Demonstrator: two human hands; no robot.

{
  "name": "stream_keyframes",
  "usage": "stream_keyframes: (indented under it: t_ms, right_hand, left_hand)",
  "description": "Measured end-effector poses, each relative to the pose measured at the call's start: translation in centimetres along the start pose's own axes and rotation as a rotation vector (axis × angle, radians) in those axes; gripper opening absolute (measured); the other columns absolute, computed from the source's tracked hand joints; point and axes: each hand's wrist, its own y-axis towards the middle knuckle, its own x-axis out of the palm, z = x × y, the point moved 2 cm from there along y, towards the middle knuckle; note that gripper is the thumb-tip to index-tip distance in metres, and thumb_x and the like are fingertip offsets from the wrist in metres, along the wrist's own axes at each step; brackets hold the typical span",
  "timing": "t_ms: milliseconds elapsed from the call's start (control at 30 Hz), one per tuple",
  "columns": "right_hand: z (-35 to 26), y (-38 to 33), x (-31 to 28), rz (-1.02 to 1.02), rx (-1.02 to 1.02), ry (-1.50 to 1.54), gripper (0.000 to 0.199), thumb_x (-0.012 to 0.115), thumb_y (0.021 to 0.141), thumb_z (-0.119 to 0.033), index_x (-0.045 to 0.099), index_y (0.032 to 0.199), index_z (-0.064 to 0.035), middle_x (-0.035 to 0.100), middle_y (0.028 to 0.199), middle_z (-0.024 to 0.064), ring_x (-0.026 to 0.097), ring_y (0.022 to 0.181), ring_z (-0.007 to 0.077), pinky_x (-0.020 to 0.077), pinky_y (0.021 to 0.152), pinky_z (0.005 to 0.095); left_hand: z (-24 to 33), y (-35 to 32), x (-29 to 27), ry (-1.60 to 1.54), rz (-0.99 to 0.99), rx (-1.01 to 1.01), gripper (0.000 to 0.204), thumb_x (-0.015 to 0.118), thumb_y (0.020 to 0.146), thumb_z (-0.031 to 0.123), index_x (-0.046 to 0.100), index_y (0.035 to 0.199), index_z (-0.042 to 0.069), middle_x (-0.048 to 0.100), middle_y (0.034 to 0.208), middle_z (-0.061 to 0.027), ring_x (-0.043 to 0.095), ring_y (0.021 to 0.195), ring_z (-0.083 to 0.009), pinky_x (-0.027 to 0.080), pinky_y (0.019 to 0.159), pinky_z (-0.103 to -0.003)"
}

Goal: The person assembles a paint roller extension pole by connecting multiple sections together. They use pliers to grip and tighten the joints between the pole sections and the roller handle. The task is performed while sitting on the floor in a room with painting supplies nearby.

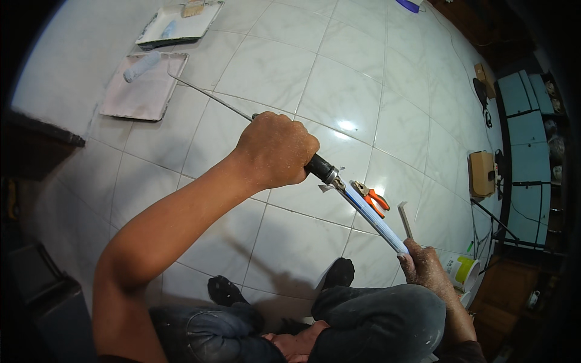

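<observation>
Above the middle of the tiled floor, the left hand is closed tightly round a black handle. From one side of that fist a thin metal rod with a bent tip points toward the pink-smeared tray; whether the tip touches it, I cannot tell. From the other side the handle meets a blue-and-white pole, slanting down to the right hand, which grips its far end. A pale strip with a bent end shows just beyond the right hand; I cannot tell whether it is held.

Just beside the pole, orange-handled pliers lie on the floor. Further out, near the floor's left edge, a paint roller lies in the pink-smeared tray, and a brush rests on a second tray beyond. Toward the floor's right edge are a white-and-green bucket, a cardboard box and a blue cabinet.
</observation>
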Motion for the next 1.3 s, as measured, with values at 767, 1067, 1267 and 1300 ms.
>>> stream_keyframes:
  t_ms: [767,1067,1267,1300]
  right_hand:
    - [-2.6,0.9,-2.2,0.484,-0.602,-0.135,0.033,0.072,0.099,-0.021,0.054,0.122,-0.0065,0.065,0.091,0.0141,0.07,0.074,0.0329,0.0526,0.058,0.045]
    - [-4.6,-1.4,-2.8,0.183,-0.571,0.108,0.031,0.062,0.107,-0.03,0.048,0.106,-0.0022,0.064,0.072,0.0172,0.065,0.052,0.0343,0.051,0.048,0.0449]
    - [-2.9,-2.6,-3.7,-0.203,-0.68,0.662,0.043,0.047,0.114,-0.04,0.054,0.11,0.0024,0.056,0.059,0.0116,0.065,0.05,0.0308,0.0513,0.051,0.0464]
    - [-2.7,-2.4,-3.2,-0.259,-0.741,0.804,0.045,0.046,0.115,-0.041,0.055,0.106,0.002,0.054,0.056,0.0089,0.063,0.048,0.029,0.051,0.05,0.0453]
  left_hand:
    - [6.9,1.5,-9.4,0.257,-0.273,0.092,0.029,0.077,0.086,0.035,0.067,0.083,0.009,0.067,0.064,-0.0086,0.066,0.054,-0.029,0.051,0.051,-0.041]
    - [12.9,2.2,-14.8,0.523,-0.156,0.399,0.026,0.08,0.077,0.025,0.058,0.071,0.013,0.056,0.055,-0.0016,0.058,0.045,-0.02,0.041,0.043,-0.035]
    - [15.4,2.1,-15.2,0.532,0.038,0.524,0.025,0.073,0.066,0.015,0.049,0.061,0.015,0.039,0.05,0.0004,0.043,0.041,-0.0155,0.031,0.042,-0.035]
    - [15.8,2.4,-15.5,0.499,0.052,0.54,0.025,0.073,0.066,0.014,0.048,0.06,0.015,0.039,0.051,0.0001,0.042,0.042,-0.0154,0.031,0.042,-0.034]
